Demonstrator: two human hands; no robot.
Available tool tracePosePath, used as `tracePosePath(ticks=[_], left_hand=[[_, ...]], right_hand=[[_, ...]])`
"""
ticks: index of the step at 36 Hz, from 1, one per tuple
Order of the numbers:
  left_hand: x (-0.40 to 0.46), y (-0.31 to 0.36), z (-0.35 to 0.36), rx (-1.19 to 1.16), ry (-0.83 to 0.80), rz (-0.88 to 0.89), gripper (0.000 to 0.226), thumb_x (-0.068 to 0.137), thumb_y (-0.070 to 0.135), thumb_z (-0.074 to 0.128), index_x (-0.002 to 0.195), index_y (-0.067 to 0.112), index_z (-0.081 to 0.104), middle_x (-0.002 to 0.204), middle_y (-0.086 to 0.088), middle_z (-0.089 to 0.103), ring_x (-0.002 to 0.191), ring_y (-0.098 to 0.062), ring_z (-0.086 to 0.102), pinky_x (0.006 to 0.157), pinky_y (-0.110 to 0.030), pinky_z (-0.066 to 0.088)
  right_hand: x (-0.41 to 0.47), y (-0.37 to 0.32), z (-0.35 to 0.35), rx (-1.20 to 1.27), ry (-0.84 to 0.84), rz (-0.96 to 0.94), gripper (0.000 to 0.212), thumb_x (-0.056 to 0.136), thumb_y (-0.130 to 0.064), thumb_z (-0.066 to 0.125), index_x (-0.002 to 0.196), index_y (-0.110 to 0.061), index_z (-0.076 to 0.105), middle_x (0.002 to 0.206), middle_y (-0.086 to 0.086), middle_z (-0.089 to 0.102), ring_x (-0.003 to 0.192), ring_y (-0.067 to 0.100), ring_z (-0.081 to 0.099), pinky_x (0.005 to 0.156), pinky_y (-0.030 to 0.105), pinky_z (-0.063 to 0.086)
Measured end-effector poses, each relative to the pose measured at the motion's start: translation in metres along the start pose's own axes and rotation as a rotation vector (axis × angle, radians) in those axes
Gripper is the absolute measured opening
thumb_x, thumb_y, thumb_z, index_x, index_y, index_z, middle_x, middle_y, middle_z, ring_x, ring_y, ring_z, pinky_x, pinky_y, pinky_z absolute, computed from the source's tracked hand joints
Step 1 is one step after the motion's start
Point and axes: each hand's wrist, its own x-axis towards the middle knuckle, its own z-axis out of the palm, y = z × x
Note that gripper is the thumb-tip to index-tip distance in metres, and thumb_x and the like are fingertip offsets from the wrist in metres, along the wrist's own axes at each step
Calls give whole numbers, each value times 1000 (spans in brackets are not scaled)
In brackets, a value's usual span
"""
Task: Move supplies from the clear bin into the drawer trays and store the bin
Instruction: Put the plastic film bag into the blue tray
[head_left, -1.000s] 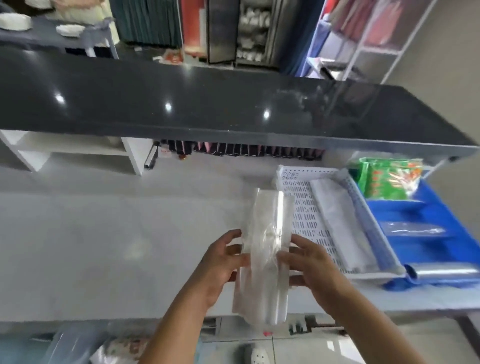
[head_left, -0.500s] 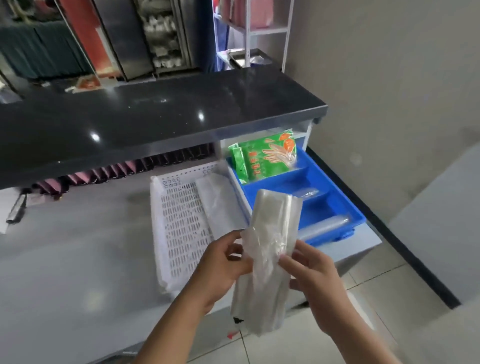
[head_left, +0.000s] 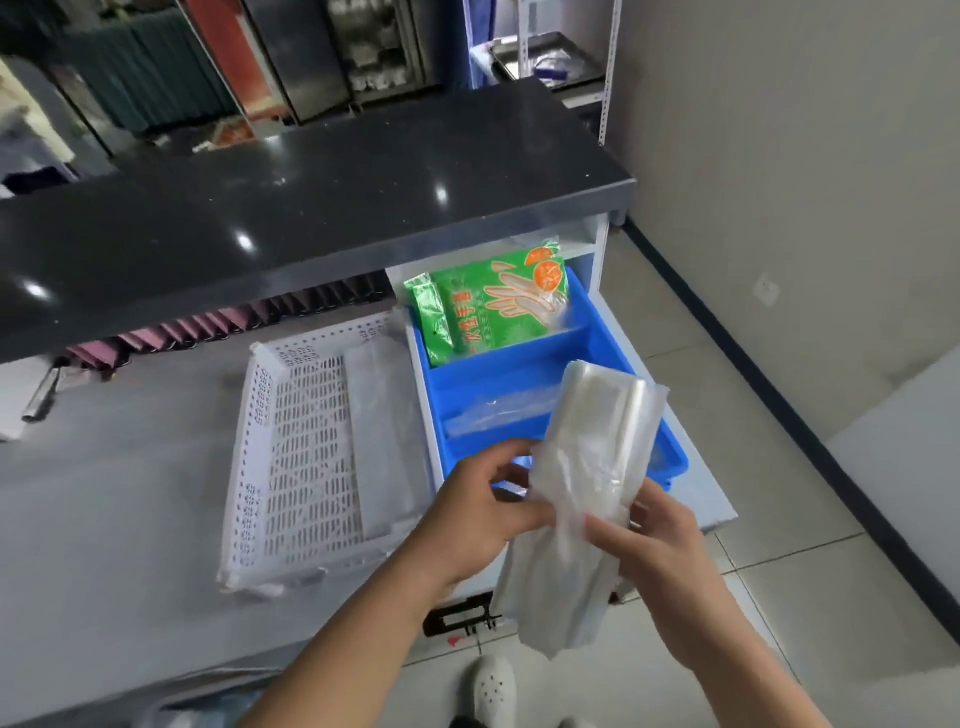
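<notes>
Head view: over the last second the view has swung right, and the stack of clear plastic bags (head_left: 587, 499) now hangs over the lower right of the blue tray (head_left: 524, 376) at frame centre, instead of beside the white perforated tray (head_left: 301, 447). The left hand (head_left: 483, 514) pinches its left edge; the right hand (head_left: 649, 545) grips its lower right. Likely the bags go into a blue compartment next. The green glove packet (head_left: 498, 304) leans in the tray's far compartment on the desk (head_left: 104, 545).
</notes>
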Motion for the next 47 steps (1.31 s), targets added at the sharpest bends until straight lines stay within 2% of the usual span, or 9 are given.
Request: tracePosePath(ticks=[7,10,14,18,21,25,29,38,47], left_hand=[[27,5,-37,-307,-173,35,35,78,17,80,110,31,73,96,1,73,84,-17,71,71,-28,58],[42,-4,-59,-390,-38,75,24,82,26,72,105,27,74,97,-5,73,92,-23,71,77,-34,58],[61,-45,-84,216,450,96,32,85,28,72,114,38,61,118,6,61,113,-15,59,94,-37,49],[72,-75,-96,391,404,-23,66,87,32,67,146,33,37,144,2,42,123,-17,53,93,-33,46],[75,-84,-93,337,337,-93,72,87,28,67,150,30,32,142,1,46,109,-17,60,87,-33,50],[75,-86,-88,255,358,-95,71,84,25,69,148,31,38,137,4,54,107,-19,63,94,-42,52],[77,-87,-86,234,408,-94,72,82,22,71,146,32,40,132,4,59,104,-19,65,92,-42,53],[75,-90,-82,148,431,-130,70,87,22,70,146,42,39,129,10,62,102,-9,65,86,-26,55],[76,-86,-78,110,462,-199,69,86,21,74,139,52,42,124,21,55,103,-3,64,80,-15,52]], right_hand=[[34,-15,6,52,-18,-93,40,66,-1,73,104,-12,73,96,20,75,83,33,73,64,35,57],[51,-34,7,-10,5,-150,40,64,10,74,99,-10,74,90,18,76,77,29,72,60,32,57],[80,-64,10,-229,66,-257,34,77,20,65,85,-12,74,76,6,74,71,20,68,63,30,58],[117,-102,26,-669,61,-372,12,73,-11,78,78,-11,67,63,-3,62,61,6,50,58,29,44],[144,-118,43,-1058,-10,-518,17,76,-25,75,83,-36,64,63,-20,63,58,2,50,62,25,43],[188,-103,61,-1530,-109,-584,47,82,-26,74,128,-26,64,107,10,75,93,38,68,77,39,51],[228,-70,62,-1820,-268,-507,48,90,-25,61,136,-36,54,125,8,68,108,35,64,82,38,50],[268,-26,51,-1935,-442,-550,52,86,-8,54,130,-36,53,101,4,74,85,31,68,62,32,39],[294,-23,39,-1833,-581,-361,52,93,-14,53,140,-35,47,124,8,66,109,31,63,83,38,50]])
